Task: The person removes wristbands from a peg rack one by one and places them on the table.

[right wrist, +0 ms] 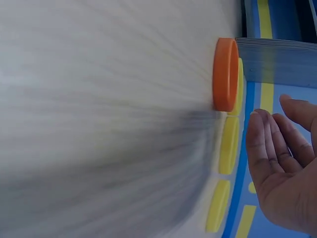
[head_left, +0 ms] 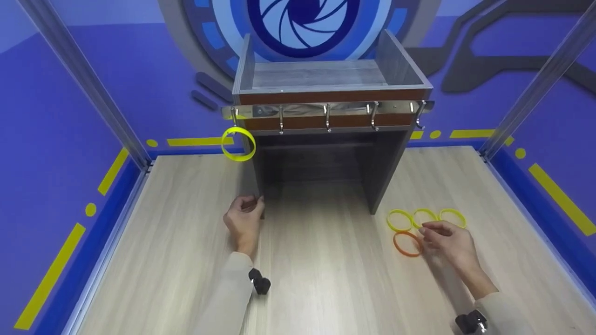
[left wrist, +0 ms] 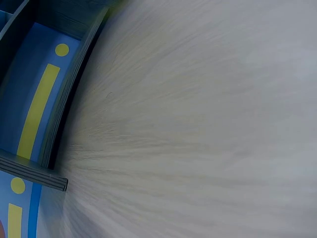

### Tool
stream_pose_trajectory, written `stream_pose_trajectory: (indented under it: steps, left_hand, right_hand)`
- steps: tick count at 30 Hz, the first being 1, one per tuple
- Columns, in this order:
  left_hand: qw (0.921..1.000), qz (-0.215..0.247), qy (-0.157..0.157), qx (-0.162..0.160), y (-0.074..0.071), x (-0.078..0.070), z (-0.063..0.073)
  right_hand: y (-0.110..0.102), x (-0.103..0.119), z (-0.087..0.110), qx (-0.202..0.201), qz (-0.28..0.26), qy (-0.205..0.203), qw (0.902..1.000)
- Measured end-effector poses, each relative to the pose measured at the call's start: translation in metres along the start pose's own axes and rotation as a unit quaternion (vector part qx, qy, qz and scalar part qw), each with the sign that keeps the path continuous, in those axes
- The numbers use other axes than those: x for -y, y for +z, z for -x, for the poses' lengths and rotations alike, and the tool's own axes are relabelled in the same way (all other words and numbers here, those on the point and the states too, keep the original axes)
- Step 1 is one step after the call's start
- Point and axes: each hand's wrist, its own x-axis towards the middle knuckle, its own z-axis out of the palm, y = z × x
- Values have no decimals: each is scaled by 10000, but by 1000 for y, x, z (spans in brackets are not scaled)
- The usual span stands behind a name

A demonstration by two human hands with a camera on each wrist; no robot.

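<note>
My right hand (head_left: 449,242) hovers over the right part of the tabletop, thumb apart from its gently bent fingers, holding nothing. Beneath and beside its fingertips lie an orange ring (head_left: 407,244) and three yellow rings, the left one (head_left: 399,220) nearest the rack. In the right wrist view the orange ring (right wrist: 225,74) stands out in front of the yellow ones. My left hand (head_left: 243,225), fingers loosely curled, is beside the front edge of the rack's left side panel (head_left: 258,186). Another yellow ring (head_left: 238,144) hangs from the leftmost hook (head_left: 234,116).
The grey wooden rack (head_left: 391,163) stands at the back middle, with a metal hook strip (head_left: 305,110) across its front and an open tray top (head_left: 316,74). Purple-blue panels and metal posts (head_left: 88,83) enclose the wooden table (head_left: 316,279).
</note>
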Motion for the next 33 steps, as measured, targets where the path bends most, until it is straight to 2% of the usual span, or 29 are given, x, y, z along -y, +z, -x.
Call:
stream_pose_trajectory:
  steps: [6, 13, 20, 28, 33]
  left_hand:
    - [9999, 72, -35, 108, 0, -2, 0]
    - [9999, 51, -91, 74, 0, -1, 1]
    - [10000, -14, -72, 58, 0, 0, 1]
    - [9998, -79, -173, 75, -1, 1, 1]
    - [10000, -14, -23, 39, 0, 0, 0]
  right_hand:
    - [3, 17, -1, -10, -310, -314, 9990]
    - [10, 46, 2, 225, -641, -592, 9959]
    - [17, 78, 4, 307, -666, -980, 9925]
    - [25, 102, 6, 423, -834, -1275, 9874]
    - [31, 117, 4, 389, -1045, -1473, 9828]
